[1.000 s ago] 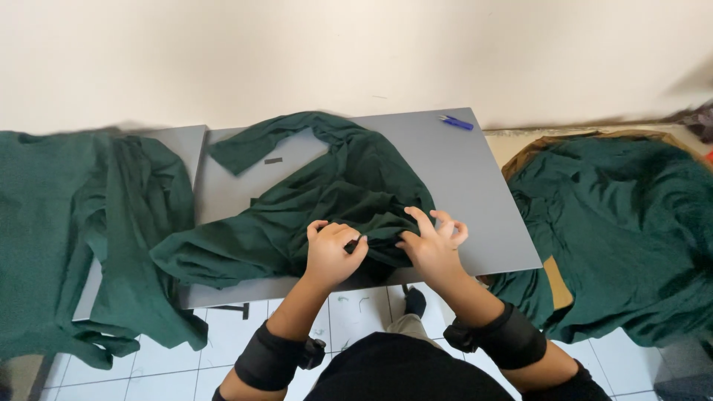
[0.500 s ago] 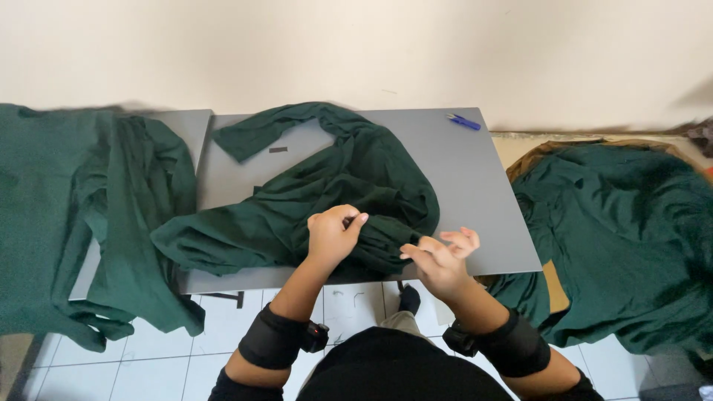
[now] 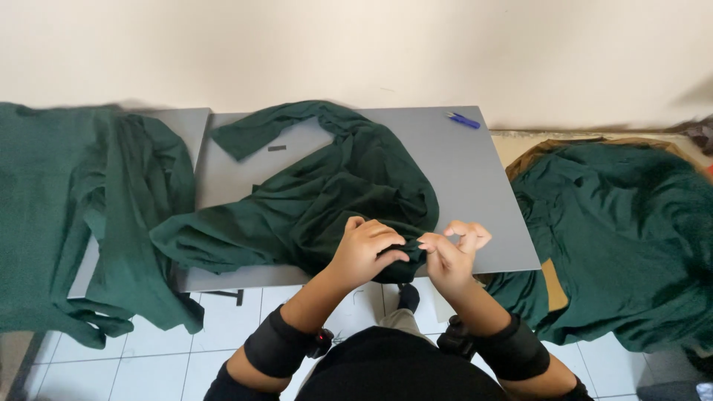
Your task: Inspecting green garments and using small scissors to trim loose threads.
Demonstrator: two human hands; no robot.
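A dark green garment (image 3: pixel 327 193) lies crumpled across the grey table (image 3: pixel 460 171), one sleeve reaching toward the far left corner. My left hand (image 3: pixel 365 251) is clenched on a bunch of its fabric at the table's near edge. My right hand (image 3: pixel 451 252) is right beside it, fingertips pinched together at the edge of the same bunch; what it pinches is too small to make out. Both wrists wear black bands.
A blue pen-like tool (image 3: pixel 464 119) lies at the table's far right. A pile of green garments (image 3: pixel 67 215) drapes over a second grey table on the left. Another green heap (image 3: pixel 631 230) fills a brown container on the right. White tiled floor lies below.
My hands have drawn close together at the near edge, the right one moving left to meet the bunched fabric. The view has shifted slightly.
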